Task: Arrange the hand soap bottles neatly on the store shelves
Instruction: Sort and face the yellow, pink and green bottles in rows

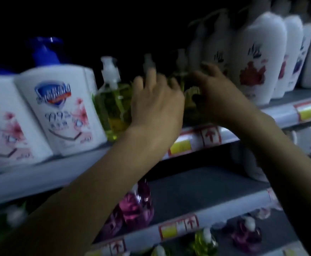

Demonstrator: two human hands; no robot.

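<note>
Yellow-green soap bottle [191, 97] stands on the upper shelf [58, 172]; right hand [217, 93] grip wrapped round it, left hand [156, 100] grip unclear (blur). Risk: tight spacing, so a nudge could topple the neighbouring bottle [112, 108].

Light: dim, black at the back.
Shelves [197, 185]: grey boards in tiers.
Edges: pale price strips [280, 113] with yellow tags [180, 146].

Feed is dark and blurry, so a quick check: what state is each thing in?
Green bottles: upright, some hidden behind the hands.
Left hand: at green bottles, grip unclear.
Right hand: at green bottles, grip unclear.
Blue-pump bottles: upright, labels forward.
Tall white bottles: upright, in a row.
Pink bottle: upright, lower shelf.
</note>
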